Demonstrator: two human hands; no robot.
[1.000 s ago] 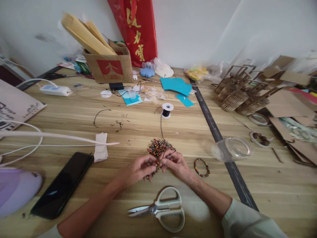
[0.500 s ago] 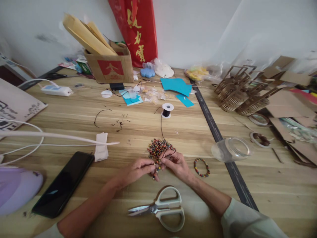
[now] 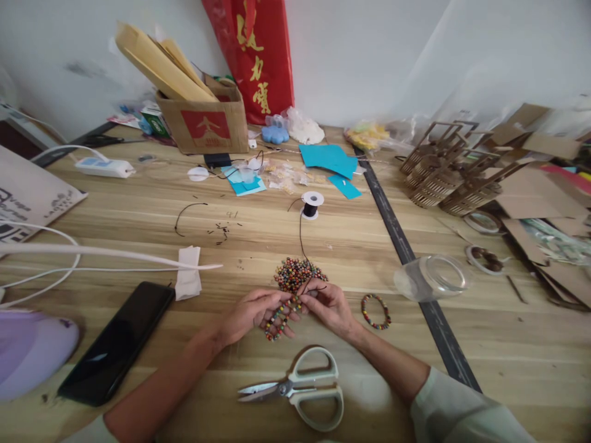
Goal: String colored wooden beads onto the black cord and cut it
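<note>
My left hand (image 3: pixel 252 312) and my right hand (image 3: pixel 330 306) meet just below a pile of small multicoloured beads (image 3: pixel 295 272) on the wooden table (image 3: pixel 323 246). Between them runs a short strand of threaded beads (image 3: pixel 278 319), hanging from my left fingers and pinched at its upper end by my right fingers. A thin black cord (image 3: pixel 301 237) leads from my hands up to a small spool (image 3: pixel 311 205). A finished bead bracelet (image 3: pixel 376 311) lies just right of my right hand. Scissors (image 3: pixel 302 389) with pale handles lie closed below my hands.
A black phone (image 3: pixel 117 341) and folded tissue (image 3: pixel 188 282) lie at left, with white cables (image 3: pixel 92 252) across them. A clear jar (image 3: pixel 431 280) lies on its side at right. A cardboard box (image 3: pixel 205 123), blue paper (image 3: pixel 330 159) and wooden frames (image 3: pixel 443 169) fill the back.
The beaded strand has slid lower and left along my left fingers, which have spread a little. My right hand stays pinched at the strand's top.
</note>
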